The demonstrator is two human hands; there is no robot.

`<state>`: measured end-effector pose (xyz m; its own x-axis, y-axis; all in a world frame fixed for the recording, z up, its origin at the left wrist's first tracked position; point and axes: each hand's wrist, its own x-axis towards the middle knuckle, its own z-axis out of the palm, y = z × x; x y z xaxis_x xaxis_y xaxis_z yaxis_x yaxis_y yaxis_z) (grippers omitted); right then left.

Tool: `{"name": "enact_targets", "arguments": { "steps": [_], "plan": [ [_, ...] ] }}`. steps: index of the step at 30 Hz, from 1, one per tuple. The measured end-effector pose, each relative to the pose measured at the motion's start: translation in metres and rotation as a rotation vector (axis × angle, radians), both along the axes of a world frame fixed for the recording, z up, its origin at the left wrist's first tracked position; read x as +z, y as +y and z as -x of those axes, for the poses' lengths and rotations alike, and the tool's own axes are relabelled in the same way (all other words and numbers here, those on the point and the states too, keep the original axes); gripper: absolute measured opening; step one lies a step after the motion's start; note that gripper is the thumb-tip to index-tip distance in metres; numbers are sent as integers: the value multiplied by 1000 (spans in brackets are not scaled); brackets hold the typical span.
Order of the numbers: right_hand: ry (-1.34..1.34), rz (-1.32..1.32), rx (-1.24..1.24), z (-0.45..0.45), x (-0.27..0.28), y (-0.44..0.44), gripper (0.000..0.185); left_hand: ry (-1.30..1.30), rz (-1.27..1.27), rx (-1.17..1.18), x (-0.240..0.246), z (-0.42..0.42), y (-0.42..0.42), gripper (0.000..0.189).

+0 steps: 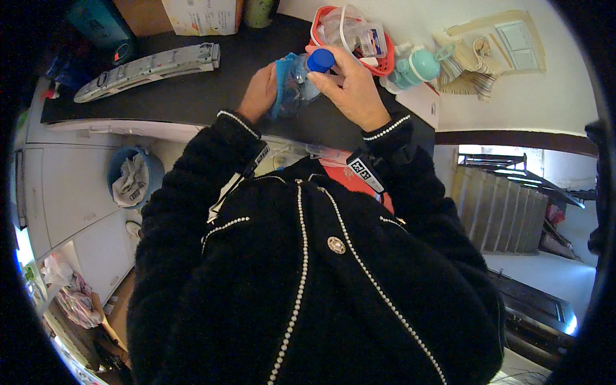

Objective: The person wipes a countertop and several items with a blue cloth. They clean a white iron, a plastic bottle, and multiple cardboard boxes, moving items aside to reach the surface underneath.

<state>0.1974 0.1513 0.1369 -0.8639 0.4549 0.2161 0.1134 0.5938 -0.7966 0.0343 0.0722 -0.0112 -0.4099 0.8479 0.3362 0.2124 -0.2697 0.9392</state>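
A clear plastic bottle (299, 89) with a blue screw cap (321, 60) is held over the dark countertop (192, 94), its cap towards me. My right hand (353, 91) grips it near the cap, thumb on the near side and fingers curled around the far side. A blue cloth (284, 82) lies against the bottle's left side. My left hand (260, 94) holds that cloth to the bottle; most of its fingers are hidden behind the cloth.
Right of the bottle stands a red plastic basket (385, 66) of clear containers, beside a mint-green bottle (424, 66). A long grey plastic part (149, 72) lies on the counter's left side. Below on the left are a blue bin (113, 163) with paper inside and white cabinets (77, 187).
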Motion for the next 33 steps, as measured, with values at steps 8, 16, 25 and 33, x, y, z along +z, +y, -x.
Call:
{"name": "enact_targets", "arguments": {
  "steps": [8,16,25,33],
  "plan": [
    [62,-97,-56,5,-8,-5,41,39,-149,76,110,10,5,35],
    [3,-88,-101,0,-11,0,34,378,-186,96,125,-14,8,37],
    [80,14,-119,-4,-8,-9,47,54,35,61,151,26,13,36],
    [-74,-206,-214,-5,-10,-3,30,466,-185,73,126,-28,1,25]
  ]
}}
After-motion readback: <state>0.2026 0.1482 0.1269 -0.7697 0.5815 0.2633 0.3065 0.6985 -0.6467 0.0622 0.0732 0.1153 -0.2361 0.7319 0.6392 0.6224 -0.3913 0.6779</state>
